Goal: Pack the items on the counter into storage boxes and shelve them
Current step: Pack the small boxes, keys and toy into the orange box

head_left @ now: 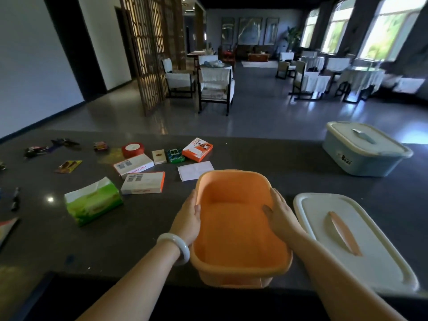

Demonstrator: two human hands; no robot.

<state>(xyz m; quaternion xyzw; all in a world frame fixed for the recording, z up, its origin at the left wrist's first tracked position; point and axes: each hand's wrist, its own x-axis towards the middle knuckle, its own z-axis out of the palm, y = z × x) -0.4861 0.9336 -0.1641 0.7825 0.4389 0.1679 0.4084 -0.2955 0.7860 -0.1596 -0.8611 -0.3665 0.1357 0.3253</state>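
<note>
Both hands grip the open orange box (pixel 240 228) at lower centre of the frame: the left hand (pixel 188 222) clasps its left rim, thumb hooked inside, and the right hand (pixel 279 213) clasps the right rim the same way. The box stands on the bench (pixel 266 158), long axis running away from the person. The items to pack, among them the tissue pack (pixel 93 201) and two white cartons (pixel 142 183), lie left and above, nearer the left hand. Its lid (pixel 354 239) rests just right.
</note>
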